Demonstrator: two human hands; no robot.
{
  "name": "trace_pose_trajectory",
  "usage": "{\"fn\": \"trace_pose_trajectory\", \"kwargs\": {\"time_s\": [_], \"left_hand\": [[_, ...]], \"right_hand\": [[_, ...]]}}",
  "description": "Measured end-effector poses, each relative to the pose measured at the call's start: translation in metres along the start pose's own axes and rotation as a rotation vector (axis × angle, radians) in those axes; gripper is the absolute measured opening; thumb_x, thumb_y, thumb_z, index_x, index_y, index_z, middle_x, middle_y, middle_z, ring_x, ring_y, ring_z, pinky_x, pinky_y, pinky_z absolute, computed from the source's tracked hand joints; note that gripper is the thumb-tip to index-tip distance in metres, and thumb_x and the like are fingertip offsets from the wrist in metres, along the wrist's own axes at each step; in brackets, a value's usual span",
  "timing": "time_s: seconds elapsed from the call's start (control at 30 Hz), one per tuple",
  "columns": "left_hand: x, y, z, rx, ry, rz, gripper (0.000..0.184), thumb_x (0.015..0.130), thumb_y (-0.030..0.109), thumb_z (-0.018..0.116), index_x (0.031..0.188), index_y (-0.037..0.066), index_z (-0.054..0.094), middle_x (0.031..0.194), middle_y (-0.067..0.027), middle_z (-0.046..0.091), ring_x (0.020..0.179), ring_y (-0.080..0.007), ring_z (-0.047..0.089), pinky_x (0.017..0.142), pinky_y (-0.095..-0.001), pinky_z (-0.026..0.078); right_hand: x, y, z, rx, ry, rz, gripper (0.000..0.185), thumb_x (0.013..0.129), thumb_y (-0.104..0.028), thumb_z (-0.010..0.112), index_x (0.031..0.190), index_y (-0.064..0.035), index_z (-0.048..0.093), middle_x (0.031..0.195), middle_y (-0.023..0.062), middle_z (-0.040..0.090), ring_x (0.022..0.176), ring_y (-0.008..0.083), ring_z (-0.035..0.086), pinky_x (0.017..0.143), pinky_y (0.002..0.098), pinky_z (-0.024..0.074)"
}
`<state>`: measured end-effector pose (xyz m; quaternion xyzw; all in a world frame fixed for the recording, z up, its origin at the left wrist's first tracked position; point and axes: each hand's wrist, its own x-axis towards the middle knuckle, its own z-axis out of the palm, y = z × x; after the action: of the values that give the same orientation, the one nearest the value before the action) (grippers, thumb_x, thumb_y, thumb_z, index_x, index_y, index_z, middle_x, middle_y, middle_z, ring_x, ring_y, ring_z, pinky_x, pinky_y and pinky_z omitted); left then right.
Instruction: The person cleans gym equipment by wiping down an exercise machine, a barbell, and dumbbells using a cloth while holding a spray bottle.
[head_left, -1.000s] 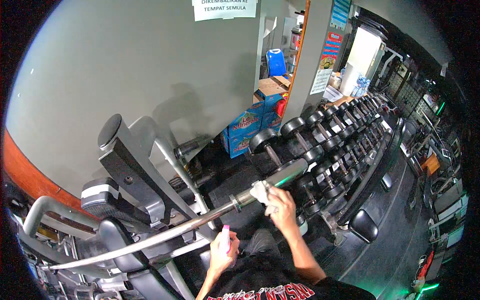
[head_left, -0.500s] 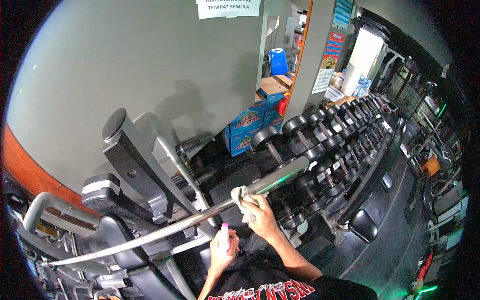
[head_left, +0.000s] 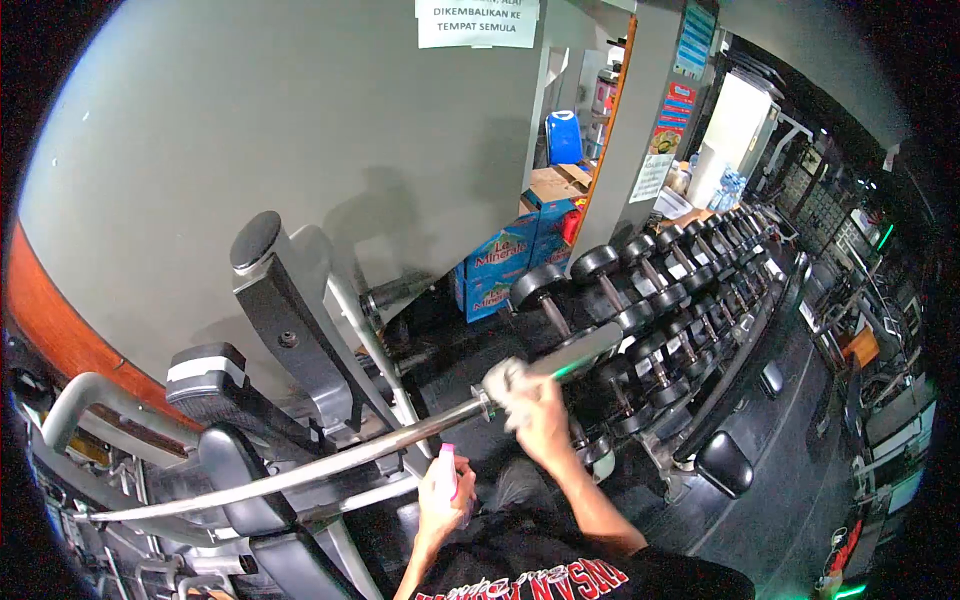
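A long metal barbell [head_left: 330,470] crosses in front of me, its thicker end sleeve at the right. My right hand [head_left: 541,424] presses a pale cloth [head_left: 507,385] around that sleeve, just beyond the collar; hand and cloth are slightly blurred. My left hand [head_left: 440,503] is wrapped round a spray bottle [head_left: 449,470] with a white and pink top, held low in front of my body and below the bar. Most of the bottle's body is hidden by my fingers.
Dumbbells [head_left: 597,262] fill a two-tier rack [head_left: 740,345] at the right. A bench with black pads [head_left: 240,480] stands at the left under the bar. Blue cartons [head_left: 500,250] are stacked by the grey wall [head_left: 300,120]. A black padded seat [head_left: 724,464] sits lower right.
My right hand and the cloth have slid along the bar to the right, from the collar onto the sleeve. My left hand keeps the bottle in nearly the same place. The view has shifted slightly.
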<state>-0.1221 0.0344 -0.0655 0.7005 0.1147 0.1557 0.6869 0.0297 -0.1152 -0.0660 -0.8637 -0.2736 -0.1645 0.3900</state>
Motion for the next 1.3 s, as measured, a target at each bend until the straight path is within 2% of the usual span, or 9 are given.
{"fn": "trace_pose_trajectory", "kwargs": {"time_s": [0.13, 0.33, 0.53, 0.67, 0.77, 0.87, 1.1, 1.2, 1.3], "left_hand": [[-0.002, 0.010, -0.002, 0.086, -0.028, -0.003, 0.015, 0.086, 0.004, 0.062, 0.099, 0.002, 0.055, 0.069, -0.0036, 0.058, 0.054, -0.0099, 0.057, 0.048, -0.0245, 0.046], [-0.009, -0.009, -0.015, -0.002, -0.010, -0.016, 0.015, 0.086, 0.003, 0.061, 0.099, 0.000, 0.055, 0.072, -0.0048, 0.058, 0.054, -0.0106, 0.058, 0.048, -0.0257, 0.047], [-0.005, -0.006, -0.017, 0.077, 0.010, -0.029, 0.014, 0.086, 0.002, 0.059, 0.098, -0.003, 0.054, 0.077, -0.0069, 0.057, 0.053, -0.0123, 0.058, 0.049, -0.0264, 0.048], [-0.002, -0.005, -0.014, 0.154, -0.012, 0.041, 0.015, 0.086, 0.004, 0.060, 0.099, -0.002, 0.054, 0.075, -0.0065, 0.057, 0.053, -0.0125, 0.059, 0.049, -0.0262, 0.048], [-0.001, -0.006, -0.014, 0.085, -0.049, 0.012, 0.017, 0.087, 0.005, 0.061, 0.100, -0.002, 0.054, 0.073, -0.0063, 0.058, 0.054, -0.0126, 0.059, 0.050, -0.0259, 0.048], [-0.001, -0.001, -0.015, 0.139, -0.061, 0.048, 0.018, 0.087, 0.005, 0.061, 0.102, -0.001, 0.054, 0.072, -0.0063, 0.058, 0.054, -0.0120, 0.058, 0.050, -0.0254, 0.048], [0.002, -0.010, -0.015, 0.121, -0.095, 0.021, 0.020, 0.085, 0.002, 0.062, 0.103, -0.001, 0.054, 0.076, -0.0060, 0.059, 0.056, -0.0110, 0.057, 0.050, -0.0247, 0.048], [0.000, -0.020, -0.012, -0.045, -0.067, -0.071, 0.019, 0.085, 0.001, 0.062, 0.102, -0.001, 0.055, 0.076, -0.0058, 0.059, 0.057, -0.0112, 0.058, 0.051, -0.0247, 0.048], [-0.002, -0.015, -0.010, -0.026, -0.050, -0.124, 0.018, 0.085, 0.004, 0.063, 0.101, -0.001, 0.055, 0.076, -0.0057, 0.059, 0.057, -0.0112, 0.058, 0.052, -0.0251, 0.049]], "right_hand": [[-0.010, 0.006, -0.006, 0.004, -0.080, -0.032, 0.035, 0.065, -0.003, 0.071, 0.098, -0.0153, 0.071, 0.107, 0.0110, 0.056, 0.102, 0.0322, 0.056, 0.089, 0.0397, 0.0478], [0.036, 0.089, -0.053, -0.294, 0.370, 0.167, 0.023, 0.074, -0.002, 0.063, 0.097, -0.0065, 0.065, 0.103, 0.0133, 0.055, 0.094, 0.0330, 0.056, 0.080, 0.0406, 0.0469], [0.018, -0.031, -0.018, -0.038, -0.122, 0.015, 0.039, 0.069, -0.006, 0.070, 0.105, -0.0192, 0.068, 0.103, 0.0114, 0.056, 0.099, 0.0311, 0.057, 0.086, 0.0405, 0.0489], [0.011, -0.024, -0.015, 0.003, -0.154, 0.079, 0.043, 0.066, 0.001, 0.067, 0.106, -0.0146, 0.067, 0.105, 0.0094, 0.057, 0.097, 0.0297, 0.060, 0.082, 0.0378, 0.0509], [0.039, 0.024, -0.044, -0.305, 0.140, -0.056, 0.038, 0.071, -0.004, 0.067, 0.106, -0.0195, 0.068, 0.100, 0.0109, 0.058, 0.091, 0.0322, 0.059, 0.077, 0.0410, 0.0512], [0.072, 0.105, -0.071, -0.695, 0.223, 0.160, 0.044, 0.074, -0.009, 0.065, 0.118, -0.0111, 0.056, 0.106, 0.0138, 0.055, 0.097, 0.0335, 0.054, 0.080, 0.0480, 0.0437], [0.132, 0.136, -0.091, -0.344, -0.172, 0.548, 0.050, 0.079, -0.027, 0.064, 0.126, -0.0139, 0.051, 0.109, 0.0224, 0.063, 0.099, 0.0423, 0.061, 0.084, 0.0497, 0.0490], [0.123, 0.147, -0.080, -0.376, -0.058, 0.520, 0.053, 0.077, -0.031, 0.067, 0.126, -0.0160, 0.051, 0.098, 0.0231, 0.066, 0.094, 0.0414, 0.063, 0.081, 0.0499, 0.0499], [0.106, 0.169, -0.067, -0.233, 0.088, 0.371, 0.053, 0.080, -0.028, 0.069, 0.125, -0.0079, 0.051, 0.111, 0.0240, 0.061, 0.104, 0.0403, 0.059, 0.088, 0.0463, 0.0478]]}}
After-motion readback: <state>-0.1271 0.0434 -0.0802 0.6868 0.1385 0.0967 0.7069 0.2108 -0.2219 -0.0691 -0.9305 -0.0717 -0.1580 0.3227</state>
